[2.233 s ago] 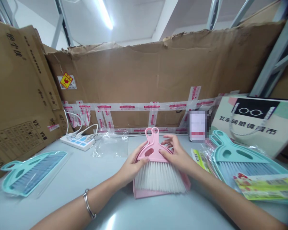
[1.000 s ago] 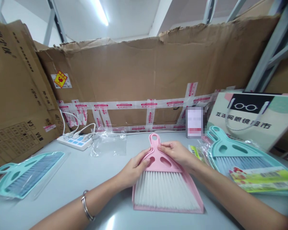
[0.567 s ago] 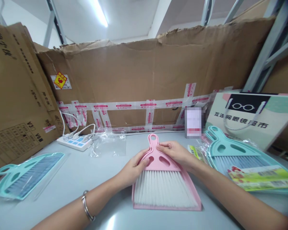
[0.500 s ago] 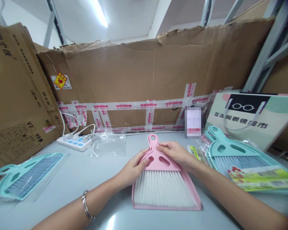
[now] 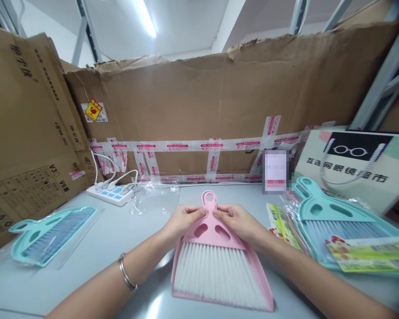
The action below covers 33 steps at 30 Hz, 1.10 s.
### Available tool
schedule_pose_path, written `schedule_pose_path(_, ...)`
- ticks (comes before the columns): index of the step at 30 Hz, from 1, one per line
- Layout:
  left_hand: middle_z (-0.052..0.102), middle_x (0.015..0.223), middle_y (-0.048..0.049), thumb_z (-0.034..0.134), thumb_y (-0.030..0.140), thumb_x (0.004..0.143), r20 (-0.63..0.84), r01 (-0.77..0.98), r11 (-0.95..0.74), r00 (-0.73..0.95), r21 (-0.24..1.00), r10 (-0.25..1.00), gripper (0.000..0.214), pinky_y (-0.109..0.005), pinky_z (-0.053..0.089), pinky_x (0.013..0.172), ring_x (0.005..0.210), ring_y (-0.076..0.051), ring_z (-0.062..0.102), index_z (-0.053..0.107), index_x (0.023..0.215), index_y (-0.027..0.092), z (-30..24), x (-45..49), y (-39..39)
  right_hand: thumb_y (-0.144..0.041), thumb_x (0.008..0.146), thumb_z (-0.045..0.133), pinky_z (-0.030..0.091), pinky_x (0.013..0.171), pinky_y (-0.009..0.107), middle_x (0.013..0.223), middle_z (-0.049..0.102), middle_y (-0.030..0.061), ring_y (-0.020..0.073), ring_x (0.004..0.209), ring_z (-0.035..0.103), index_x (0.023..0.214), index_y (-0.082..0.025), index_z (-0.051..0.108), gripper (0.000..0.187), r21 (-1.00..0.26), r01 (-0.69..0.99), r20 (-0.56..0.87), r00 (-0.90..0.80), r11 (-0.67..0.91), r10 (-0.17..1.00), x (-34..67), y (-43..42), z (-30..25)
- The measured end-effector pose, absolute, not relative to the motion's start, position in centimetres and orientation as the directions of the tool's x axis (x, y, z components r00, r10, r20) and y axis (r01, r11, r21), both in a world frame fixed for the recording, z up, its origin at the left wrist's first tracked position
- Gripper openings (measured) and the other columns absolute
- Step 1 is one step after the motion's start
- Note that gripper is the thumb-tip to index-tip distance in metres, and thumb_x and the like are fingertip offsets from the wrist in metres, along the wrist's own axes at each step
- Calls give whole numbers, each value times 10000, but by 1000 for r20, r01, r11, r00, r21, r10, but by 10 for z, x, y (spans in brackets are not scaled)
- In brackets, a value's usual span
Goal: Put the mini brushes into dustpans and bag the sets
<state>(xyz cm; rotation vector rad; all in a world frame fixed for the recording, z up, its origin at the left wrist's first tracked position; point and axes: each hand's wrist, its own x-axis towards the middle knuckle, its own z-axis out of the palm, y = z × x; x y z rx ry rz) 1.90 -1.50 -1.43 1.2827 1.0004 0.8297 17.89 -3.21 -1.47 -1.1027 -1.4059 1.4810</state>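
Observation:
A pink hand brush (image 5: 216,272) with white bristles lies nested in a matching pink dustpan (image 5: 262,283), bristles toward me. My left hand (image 5: 186,221) pinches the left side of the stacked handles, thumb on top and fingers underneath. From the other side my right hand (image 5: 237,221) grips the handles in the same way, just below the hanging loop. The fingers under the dustpan are hidden. Right of my right forearm lies a stack of wrapped turquoise brush and dustpan sets (image 5: 339,217) with a yellow-green label card.
Another wrapped turquoise dustpan set (image 5: 53,235) lies at the left. A white power strip (image 5: 110,194) with plugged cables and a clear plastic bag (image 5: 156,197) sit behind. A large cardboard box (image 5: 186,102) walls the back; a paper bag (image 5: 355,164) stands at right.
My left hand has shifted up from the brush's shoulder to the handle. The set has come nearer me, with its bristle end tilted up slightly. The camera view has turned a little left.

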Motion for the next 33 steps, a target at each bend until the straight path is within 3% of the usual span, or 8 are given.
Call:
schedule_pose_path(4,694,711,-89,710,414,631,-128,18,132,378,991,917,356,-264,450,638,653,-155,597,729,821,114,-14,17,-13,-444,641,675,449,628,273,713,693,22,158,659,617,863,-141,687,376,-998,1,-68,-278,-70,958,181,-32,-14)
schedule_pose_path(10,693,681,-89,744,432,581,-172,11,181,385,983,907,411,-244,449,609,619,-147,600,727,821,98,-16,16,-10,-359,552,776,465,611,259,677,691,58,145,615,623,858,-102,694,408,-940,-218,-181,-338,-264,924,184,-28,-18)
schedule_pose_path(14,689,662,-94,754,439,561,-178,-16,200,392,980,902,432,-238,447,598,611,-146,598,727,809,87,-16,16,-10,-321,543,792,474,607,262,661,692,61,146,597,627,827,-102,702,369,-913,-277,-198,-339,-299,920,183,-26,-22)
schedule_pose_path(24,682,633,-51,767,433,542,-188,-15,203,319,979,929,401,-218,432,558,553,-113,568,728,782,114,-20,19,-10,-367,530,793,446,557,241,628,677,53,126,562,597,805,-99,706,393,-945,-216,-169,-318,-245,933,184,-24,-25)
schedule_pose_path(33,691,673,-102,764,389,577,-211,-69,261,411,963,887,407,-242,470,606,604,-144,613,715,824,69,-20,15,-9,-397,461,809,409,555,229,583,656,25,118,558,575,762,-104,702,434,-950,-190,-183,-303,-248,935,181,-26,-23)
